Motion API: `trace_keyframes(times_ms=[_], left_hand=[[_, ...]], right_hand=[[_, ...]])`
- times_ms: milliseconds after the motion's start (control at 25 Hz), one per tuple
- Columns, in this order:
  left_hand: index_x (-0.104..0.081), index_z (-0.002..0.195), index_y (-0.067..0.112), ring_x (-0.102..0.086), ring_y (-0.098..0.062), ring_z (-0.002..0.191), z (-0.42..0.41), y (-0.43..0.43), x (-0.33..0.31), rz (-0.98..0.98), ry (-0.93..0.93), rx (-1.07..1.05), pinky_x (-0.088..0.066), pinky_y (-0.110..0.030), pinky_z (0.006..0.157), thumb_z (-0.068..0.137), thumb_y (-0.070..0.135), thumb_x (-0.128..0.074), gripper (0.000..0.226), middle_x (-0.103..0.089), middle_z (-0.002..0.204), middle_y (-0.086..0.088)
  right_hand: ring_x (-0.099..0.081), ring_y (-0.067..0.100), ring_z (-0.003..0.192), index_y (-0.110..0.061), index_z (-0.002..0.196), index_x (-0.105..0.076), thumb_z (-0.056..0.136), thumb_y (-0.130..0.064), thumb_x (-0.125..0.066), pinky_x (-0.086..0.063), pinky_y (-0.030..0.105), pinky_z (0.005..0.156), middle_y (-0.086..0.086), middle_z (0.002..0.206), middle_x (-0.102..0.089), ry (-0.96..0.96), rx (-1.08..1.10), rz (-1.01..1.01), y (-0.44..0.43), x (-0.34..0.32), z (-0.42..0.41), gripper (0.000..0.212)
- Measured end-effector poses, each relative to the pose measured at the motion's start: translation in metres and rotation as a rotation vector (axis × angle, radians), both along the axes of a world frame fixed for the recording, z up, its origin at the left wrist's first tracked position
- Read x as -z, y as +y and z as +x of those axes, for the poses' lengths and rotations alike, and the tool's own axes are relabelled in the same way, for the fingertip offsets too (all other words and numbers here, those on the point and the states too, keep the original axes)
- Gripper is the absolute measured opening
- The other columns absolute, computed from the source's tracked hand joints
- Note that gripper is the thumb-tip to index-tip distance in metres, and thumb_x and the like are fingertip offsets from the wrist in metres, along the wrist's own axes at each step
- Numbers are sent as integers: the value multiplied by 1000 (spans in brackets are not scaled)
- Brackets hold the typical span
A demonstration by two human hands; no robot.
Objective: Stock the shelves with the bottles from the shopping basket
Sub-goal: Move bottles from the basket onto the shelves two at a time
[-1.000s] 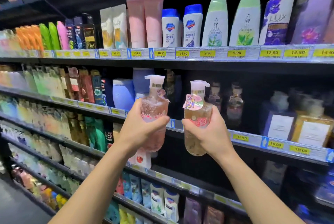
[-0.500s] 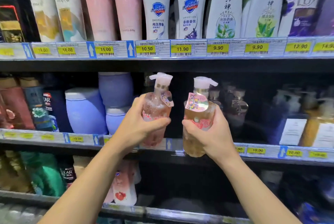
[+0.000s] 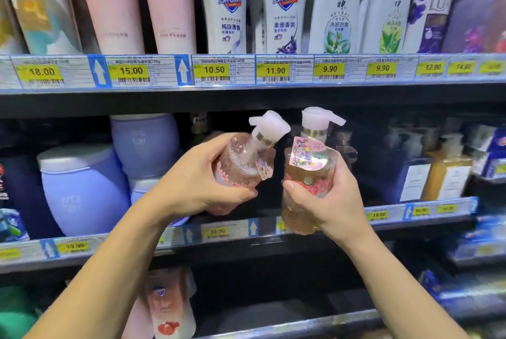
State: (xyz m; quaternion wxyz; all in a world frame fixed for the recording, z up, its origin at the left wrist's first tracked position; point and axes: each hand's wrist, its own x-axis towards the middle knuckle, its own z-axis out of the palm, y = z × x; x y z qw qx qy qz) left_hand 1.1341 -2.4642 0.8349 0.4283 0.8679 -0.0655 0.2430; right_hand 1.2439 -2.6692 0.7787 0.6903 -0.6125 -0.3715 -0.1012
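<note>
Pink bottle [image 3: 241, 163] tilted now, partly behind gripping left hand [image 3: 191, 185]; right hand [image 3: 331, 201] grips seemingly amber bottle [image 3: 306, 174].

place: shop, toiletries aisle | proof: stacked dark shelves [image 3: 246, 100] | yellow price labels [image 3: 131, 70] with barcodes along each edge | repeated Safeguard bottles [image 3: 227, 10], pink tubes [image 3: 109, 4], lilac jars [image 3: 82, 188] side by side

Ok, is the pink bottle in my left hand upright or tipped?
Tipped. The pink bottle leans right in the left hand, its pump top pointing toward the amber bottle.
</note>
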Motion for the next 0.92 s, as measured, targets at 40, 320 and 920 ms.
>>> trace_keyframes(times_ms=[40,320,920], left_hand=[[-67,112,26,-63,-8,79,3,3,-2,7,0,-18,-52,-25,71,64,6,-90,56,-71,94,-3],[-59,125,17,-70,-1,87,34,12,21,-54,61,-172,-54,-16,82,69,-5,-84,65,-75,104,5],[-63,106,22,-50,8,68,53,10,42,17,347,-467,-37,-2,48,78,35,-83,36,-61,83,15]], right_hand=[[-71,11,95,-23,122,-58,62,-42,-84,-54,21,80,-6,104,-73,-7,7,7,-1,0,1,68],[-71,19,102,-20,126,-58,62,-43,-87,-57,30,87,-1,111,-72,-24,1,15,-7,1,10,74],[-72,17,104,-21,127,-59,64,-36,-88,-58,26,86,-2,112,-73,-26,-74,30,-12,7,23,71]])
